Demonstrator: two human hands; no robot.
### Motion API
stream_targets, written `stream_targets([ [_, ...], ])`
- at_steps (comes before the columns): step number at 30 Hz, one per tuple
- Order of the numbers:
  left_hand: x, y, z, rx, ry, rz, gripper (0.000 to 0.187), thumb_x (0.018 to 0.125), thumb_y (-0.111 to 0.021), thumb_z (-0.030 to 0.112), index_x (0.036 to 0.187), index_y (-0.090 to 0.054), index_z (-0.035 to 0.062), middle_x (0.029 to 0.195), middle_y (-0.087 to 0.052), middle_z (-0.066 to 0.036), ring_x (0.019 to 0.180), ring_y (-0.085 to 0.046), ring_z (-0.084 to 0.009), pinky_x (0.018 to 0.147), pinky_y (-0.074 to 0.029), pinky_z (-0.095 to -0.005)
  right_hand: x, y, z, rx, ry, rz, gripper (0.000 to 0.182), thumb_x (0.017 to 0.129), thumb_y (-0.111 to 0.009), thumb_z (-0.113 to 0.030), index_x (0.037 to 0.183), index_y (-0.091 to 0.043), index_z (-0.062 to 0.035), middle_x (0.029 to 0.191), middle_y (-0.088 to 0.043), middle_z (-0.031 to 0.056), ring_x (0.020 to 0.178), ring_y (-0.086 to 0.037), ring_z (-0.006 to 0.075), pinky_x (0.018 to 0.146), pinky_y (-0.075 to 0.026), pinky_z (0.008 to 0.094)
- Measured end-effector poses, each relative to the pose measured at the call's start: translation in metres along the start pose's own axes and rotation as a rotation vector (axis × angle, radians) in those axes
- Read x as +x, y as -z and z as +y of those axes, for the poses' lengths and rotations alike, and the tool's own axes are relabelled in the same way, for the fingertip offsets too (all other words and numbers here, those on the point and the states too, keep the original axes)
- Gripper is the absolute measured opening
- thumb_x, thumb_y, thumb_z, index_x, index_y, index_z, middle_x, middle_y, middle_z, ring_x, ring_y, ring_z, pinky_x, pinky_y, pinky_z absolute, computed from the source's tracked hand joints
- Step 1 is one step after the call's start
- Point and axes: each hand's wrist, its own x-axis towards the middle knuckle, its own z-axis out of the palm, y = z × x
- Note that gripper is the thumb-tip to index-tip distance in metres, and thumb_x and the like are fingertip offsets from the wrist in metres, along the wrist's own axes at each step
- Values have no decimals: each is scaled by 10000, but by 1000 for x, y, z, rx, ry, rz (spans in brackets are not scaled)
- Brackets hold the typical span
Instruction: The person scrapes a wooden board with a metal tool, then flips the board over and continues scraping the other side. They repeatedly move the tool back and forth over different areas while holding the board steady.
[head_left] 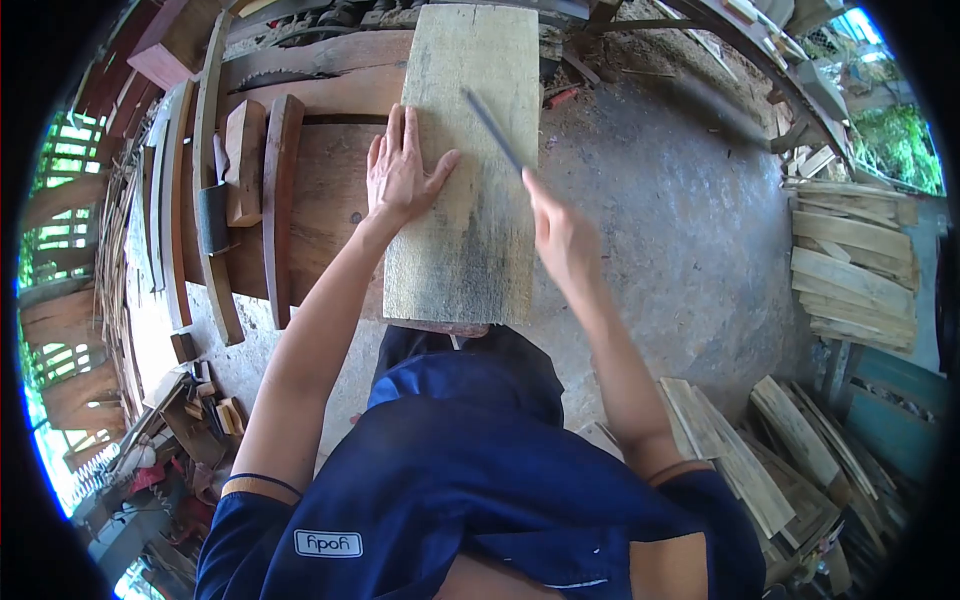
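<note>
A wide, rough-sawn plank (470, 245) lies lengthwise in front of me on the wooden bench, its near end close to my lap. My left hand (398, 183) presses flat on its left edge, thumb spread and fingers stretched forward. At the plank's right edge, my right hand (562, 232) is closed around one end of a narrow dark file (493, 127). The file slants forward and left over the plank's surface. My right hand is slightly blurred, and the grip end of the file is hidden in it.
Several curved wooden pieces (283, 190) and a short block (245, 160) lie on the bench (330, 170) at left. Stacked boards (855, 265) stand at far right, with more boards (735, 460) at lower right. Wood offcuts (205, 410) lie at lower left on the concrete floor (680, 240).
</note>
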Motion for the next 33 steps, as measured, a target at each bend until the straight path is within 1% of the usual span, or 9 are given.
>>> stream_targets([
  [5, 1, 0, -1, 34, -21, 2, 1019, 948, -428, 709, 1579, -151, -42, 1637, -177, -251, 1528, -217, -327, 1258, -135, -441, 6, 2, 2, 86, -34, -58, 432, 1019, -563, -159, 1446, -563, -224, 615, -640, 79, 417, -538, 148, 380, -410, 319],
  [9, -1, -2, -1, 44, -29, 21, 1023, 947, -401, 740, 1584, -158, -23, 1642, -182, -235, 1519, -240, -335, 1252, -169, -457, 95, -12, 20, 79, 25, 67, 365, 1047, -525, -198, 1399, -601, -139, 575, -610, 47, 386, -451, 89, 331, -303, 265],
  [13, 0, -1, 1, 34, -9, 26, 1016, 951, -398, 735, 1583, -160, -24, 1642, -183, -236, 1518, -242, -334, 1252, -169, -453, 60, -12, 12, 65, -19, 20, 358, 1049, -522, -207, 1390, -608, -141, 572, -609, 32, 373, -415, 77, 320, -270, 261],
  [15, -2, 2, 4, 42, 4, -9, 1001, 954, -444, 695, 1578, -166, -37, 1640, -176, -247, 1528, -221, -314, 1256, -150, -439, 11, 0, -6, 58, -20, -24, 411, 997, -596, -152, 1405, -606, -209, 582, -626, 94, 418, -567, 165, 377, -423, 327],
  [21, 1, 7, 4, 50, 3, -6, 995, 957, -453, 682, 1574, -170, -45, 1638, -180, -253, 1529, -217, -323, 1255, -149, -445, 17, 1, -4, 92, -96, -77, 469, 977, -606, -96, 1422, -587, -245, 645, -654, 117, 505, -647, 227, 443, -484, 349],
  [25, -3, 4, 3, 30, -9, -8, 1008, 952, -442, 702, 1578, -165, -39, 1641, -178, -248, 1529, -213, -328, 1255, -147, -444, 101, -16, 15, 43, 4, 92, 369, 1038, -537, -183, 1401, -599, -155, 567, -591, 24, 411, -466, 89, 334, -325, 263],
  [28, -4, 5, 7, 16, 4, -8, 1007, 951, -441, 704, 1578, -169, -36, 1640, -187, -244, 1528, -216, -326, 1253, -152, -443, 77, -11, 2, 31, -146, -66, 375, 1043, -531, -212, 1409, -588, -156, 580, -604, 40, 419, -510, 111, 337, -353, 268],
  [29, -3, 6, 7, 14, 14, -7, 1005, 951, -442, 703, 1578, -172, -34, 1640, -193, -242, 1528, -217, -325, 1252, -155, -443, 56, -11, -1, 50, -149, -109, 399, 1029, -553, -208, 1427, -575, -202, 586, -615, 81, 461, -616, 188, 367, -436, 318],
  [33, -3, 3, 5, 32, 6, 13, 999, 952, -435, 705, 1574, -182, -34, 1640, -190, -239, 1517, -241, -331, 1253, -159, -445, -20, 2, -21, -30, 7, -23, 442, 1000, -590, -165, 1434, -574, -249, 624, -650, 110, 512, -675, 210, 392, -483, 348],
])
